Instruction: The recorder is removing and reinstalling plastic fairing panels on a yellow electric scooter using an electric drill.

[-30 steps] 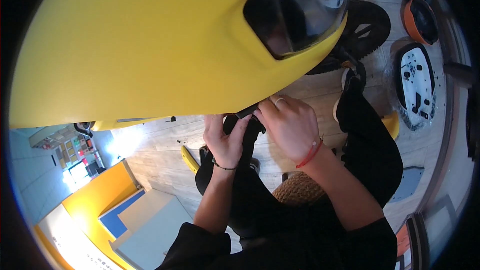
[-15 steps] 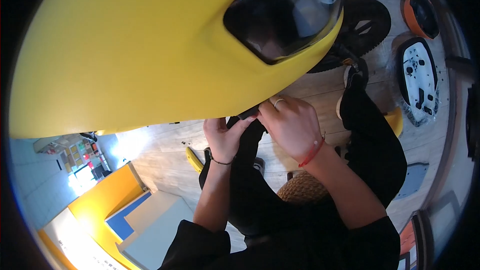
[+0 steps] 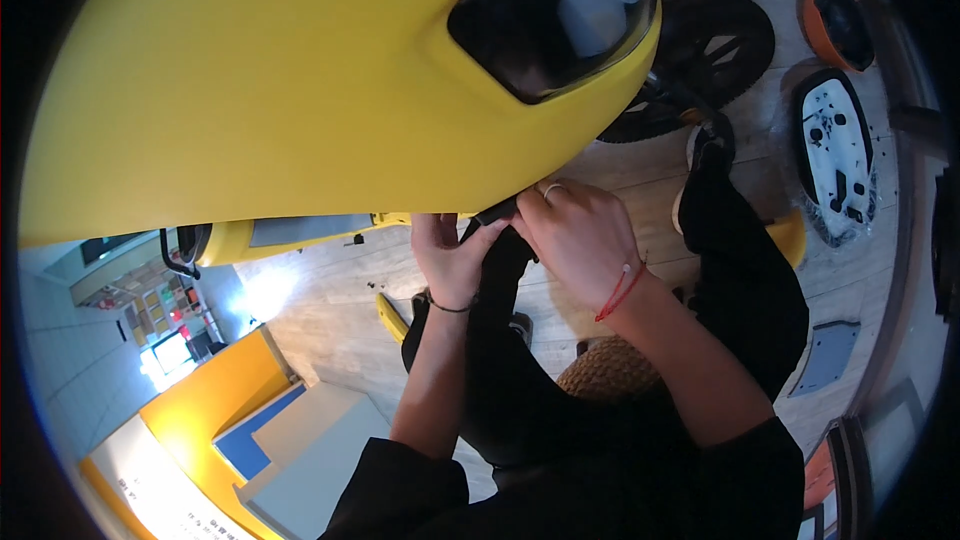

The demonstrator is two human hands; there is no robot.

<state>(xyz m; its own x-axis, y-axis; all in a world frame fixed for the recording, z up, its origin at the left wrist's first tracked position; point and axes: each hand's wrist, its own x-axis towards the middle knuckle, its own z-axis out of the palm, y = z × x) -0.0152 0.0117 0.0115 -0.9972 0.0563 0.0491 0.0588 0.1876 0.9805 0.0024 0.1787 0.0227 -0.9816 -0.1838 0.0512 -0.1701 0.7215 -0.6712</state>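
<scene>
Floorboards (image 3: pixel 320 305), hands (image 3: pixel 452 262) (image 3: pixel 580 240) pinching black strip (image 3: pixel 497 211), yellow shell (image 3: pixel 280 90)

Likely an indoor workshop

A spoked wheel (image 3: pixel 690 65) shows beside the yellow shell (image 3: pixel 280 90); farther right of the shell, an orange-rimmed piece (image 3: pixel 840 25) and a white-and-black panel (image 3: pixel 836 155) lie loose on the plank floor (image 3: pixel 320 295). A yellow partition (image 3: pixel 200 390) stands below the shell's left end.

A head-worn fisheye camera looks down from close above.
</scene>
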